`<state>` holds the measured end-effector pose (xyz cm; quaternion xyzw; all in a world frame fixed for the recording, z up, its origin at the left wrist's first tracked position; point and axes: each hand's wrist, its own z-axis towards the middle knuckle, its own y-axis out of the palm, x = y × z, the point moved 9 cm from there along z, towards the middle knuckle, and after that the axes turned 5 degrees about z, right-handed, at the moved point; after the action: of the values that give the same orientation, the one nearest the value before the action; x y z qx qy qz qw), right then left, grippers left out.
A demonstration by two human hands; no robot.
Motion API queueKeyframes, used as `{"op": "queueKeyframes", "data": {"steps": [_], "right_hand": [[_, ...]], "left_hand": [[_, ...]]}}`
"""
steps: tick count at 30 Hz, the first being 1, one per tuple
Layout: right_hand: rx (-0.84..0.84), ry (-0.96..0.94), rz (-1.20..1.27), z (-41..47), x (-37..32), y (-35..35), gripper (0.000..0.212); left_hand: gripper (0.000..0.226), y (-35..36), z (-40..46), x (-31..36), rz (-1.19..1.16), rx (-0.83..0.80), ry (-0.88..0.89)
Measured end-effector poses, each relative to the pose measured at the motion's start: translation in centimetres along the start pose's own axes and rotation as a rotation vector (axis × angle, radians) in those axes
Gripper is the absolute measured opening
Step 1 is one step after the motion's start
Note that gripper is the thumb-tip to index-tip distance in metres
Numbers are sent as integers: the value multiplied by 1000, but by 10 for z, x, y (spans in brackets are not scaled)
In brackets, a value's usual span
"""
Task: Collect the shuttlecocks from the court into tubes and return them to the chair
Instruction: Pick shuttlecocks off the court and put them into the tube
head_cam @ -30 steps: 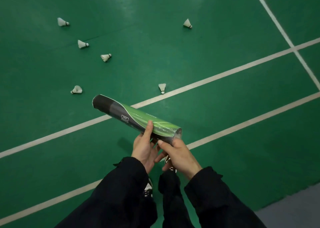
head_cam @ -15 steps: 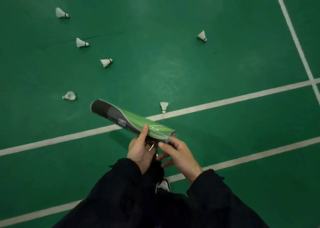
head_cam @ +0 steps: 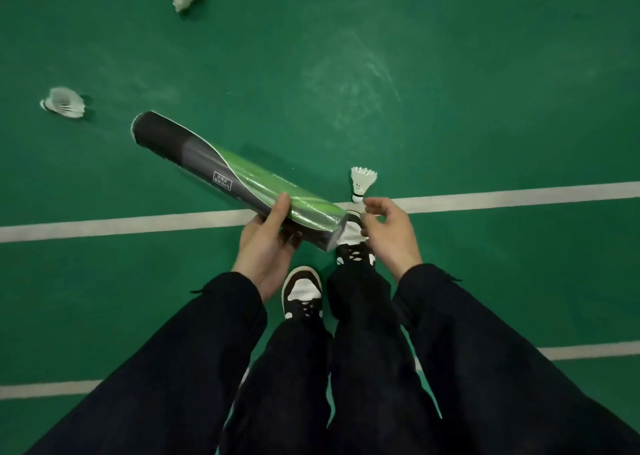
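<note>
Left hand grips a glossy shuttlecock tube.

The left hand [head_cam: 268,243] wraps the green-and-black cylindrical tube [head_cam: 239,181] near its lower end, thumb on top; the right hand [head_cam: 389,233] hangs loosely curled, empty, beside the tube's mouth. A feathered white shuttlecock [head_cam: 362,182] lies on the smooth green court [head_cam: 485,91] just above the white line [head_cam: 519,193].

The tube [head_cam: 239,181] hides the left hand's [head_cam: 268,243] fingers and part of the right shoe [head_cam: 353,246]; its inside cannot be seen.

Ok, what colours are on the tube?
The tube is black, grey and bright green, seen in the head view.
</note>
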<state>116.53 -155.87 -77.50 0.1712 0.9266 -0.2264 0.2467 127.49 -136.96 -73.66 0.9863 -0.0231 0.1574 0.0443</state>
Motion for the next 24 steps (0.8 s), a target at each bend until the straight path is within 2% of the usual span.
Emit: {"op": "queueKeyframes", "data": {"steps": [3, 7, 8, 10, 12, 14, 16, 18, 20, 22, 24], "right_hand": [[22, -101, -258, 68, 15, 20, 47], [-10, -199, -365, 130, 32, 43, 69], [-6, -201, -396, 136, 36, 44, 68], [57, -165, -397, 131, 34, 32, 51], [149, -84, -150, 99, 14, 10, 35], [204, -62, 254, 47, -25, -13, 19], [142, -147, 460, -20, -82, -34, 13], [-2, -282, 421, -82, -138, -42, 13], [-103, -369, 282, -129, -176, -40, 15], [-106, -437, 187, -162, -207, -41, 21], [-49, -542, 125, -189, -245, -46, 18]], "left_hand": [[46, -3, 49, -6, 21, -10, 6], [49, -10, 89, 0, 1, -7, 13], [50, -11, 91, 2, -16, 2, 7], [52, -13, 85, 8, -47, 13, -4], [53, -14, 64, 18, -77, 34, -3], [51, -14, 31, 32, -137, 65, 15], [48, -10, -9, 48, -205, 73, 33], [42, -4, -50, 64, -250, 60, 44], [42, 7, -90, 79, -279, 44, 50], [39, 19, -129, 98, -300, 31, 61], [38, 27, -162, 119, -347, 39, 75]]}}
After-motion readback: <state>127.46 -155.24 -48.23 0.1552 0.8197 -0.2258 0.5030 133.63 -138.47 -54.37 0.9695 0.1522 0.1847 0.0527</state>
